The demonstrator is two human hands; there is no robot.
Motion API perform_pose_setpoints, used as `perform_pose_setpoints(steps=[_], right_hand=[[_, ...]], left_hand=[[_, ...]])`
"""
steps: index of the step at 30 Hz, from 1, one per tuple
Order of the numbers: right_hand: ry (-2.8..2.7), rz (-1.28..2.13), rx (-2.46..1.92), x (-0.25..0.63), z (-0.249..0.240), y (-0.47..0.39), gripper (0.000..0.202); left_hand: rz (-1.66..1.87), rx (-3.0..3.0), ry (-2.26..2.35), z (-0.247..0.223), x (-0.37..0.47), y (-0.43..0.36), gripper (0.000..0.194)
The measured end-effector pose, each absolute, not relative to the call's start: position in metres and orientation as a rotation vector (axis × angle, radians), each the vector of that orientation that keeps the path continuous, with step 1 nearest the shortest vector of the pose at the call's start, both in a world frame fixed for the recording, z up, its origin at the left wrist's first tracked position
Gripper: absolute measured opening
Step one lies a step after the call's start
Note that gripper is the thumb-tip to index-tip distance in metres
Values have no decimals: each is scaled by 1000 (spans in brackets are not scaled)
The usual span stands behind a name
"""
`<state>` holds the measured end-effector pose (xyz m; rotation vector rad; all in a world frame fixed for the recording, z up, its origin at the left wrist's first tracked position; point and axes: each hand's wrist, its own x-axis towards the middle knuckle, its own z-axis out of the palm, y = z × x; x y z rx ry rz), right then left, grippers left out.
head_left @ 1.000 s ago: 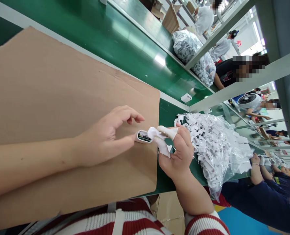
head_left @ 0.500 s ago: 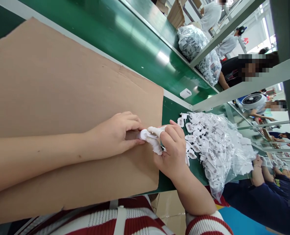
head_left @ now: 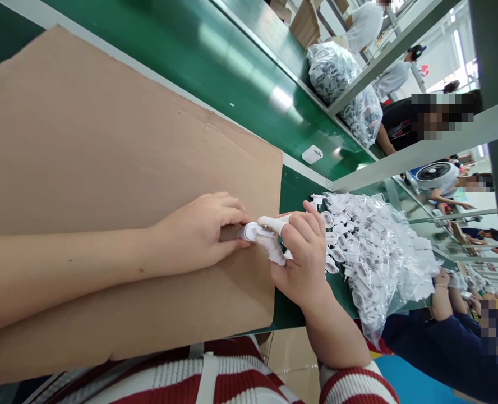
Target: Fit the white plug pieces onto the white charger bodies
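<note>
Both hands on one small white part point(head_left: 248, 232), held over the cardboard sheet point(head_left: 127, 140) near its right edge. L hand point(head_left: 204, 227): thumb + fingers closed to a narrow gap, gripping the part's left end, hollow behind the grip. R hand point(head_left: 301, 252): thumb + forefinger, both in white finger covers point(head_left: 274, 225), closed to a small pinch on the part's right end, other fingers loosely curled. Can't tell if the part is resting on the cardboard or held just above it; fingers hide most of it, so no call on whether it's 1 pc or 2 pcs mated. Our read: we're mid two-handed fit/press step, L as the fixture, R doing the fine work. Next move prob. calls for L steady, R in line w/ the part's axis, even pressure, no twist; if it's skewed we'd back off + realign vs. forcing. FYI: bagged white pcs point(head_left: 375, 247) just right of R hand, some spilling out at the left; one lone white housing point(head_left: 312, 154) on the far green surface.
</note>
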<state>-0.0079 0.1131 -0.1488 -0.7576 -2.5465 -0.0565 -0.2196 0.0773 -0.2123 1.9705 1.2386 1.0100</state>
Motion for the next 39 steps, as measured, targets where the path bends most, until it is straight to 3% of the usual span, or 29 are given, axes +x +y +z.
perform_pose_setpoints(steps=[39], right_hand=[[-2720, 29, -624, -6, -146, 134, 14]], left_hand=[[1017, 1815, 1272, -208, -218, 78, 29]])
